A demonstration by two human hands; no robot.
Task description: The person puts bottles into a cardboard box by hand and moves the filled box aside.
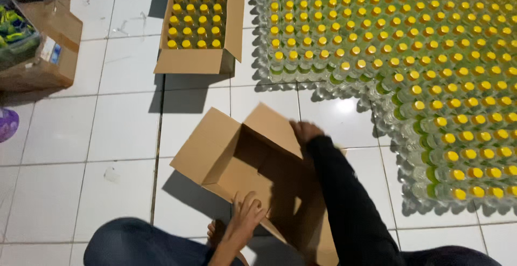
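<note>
1. Head view, nearest the lens: your knee in dark blue cloth (134,242) fills the bottom edge, with a bare foot (216,232) just beside it on the white tiled floor (59,131).
2. Your left hand (249,212) rests on the near edge of the empty cardboard box (247,161); fingers are spread and curled over the near flap, touching the card, not clenched.
3. Your right hand (305,132), at the end of a black sleeve (344,196), lies on the far flap of the same box. The fingers bend over the flap's edge; whether they pinch it or only press on it cannot be told from here.
4. The empty cardboard box stands on the floor straight ahead of you, between both hands, tilted at an angle to the tile lines, all flaps up, inside bare and partly in shadow.
5. Beyond it, well apart, a second open carton (196,56) holds rows of bottles with yellow caps (196,15).
6. To the right, a wide field of clear yellow-capped bottles (431,56) stands packed upright on the floor; its near corner is close to your right hand.
7. Upper left: a brown carton (59,56) with a clear bin of green items (13,34) on it; a purple object (6,123) at the left edge, cut off.
</note>
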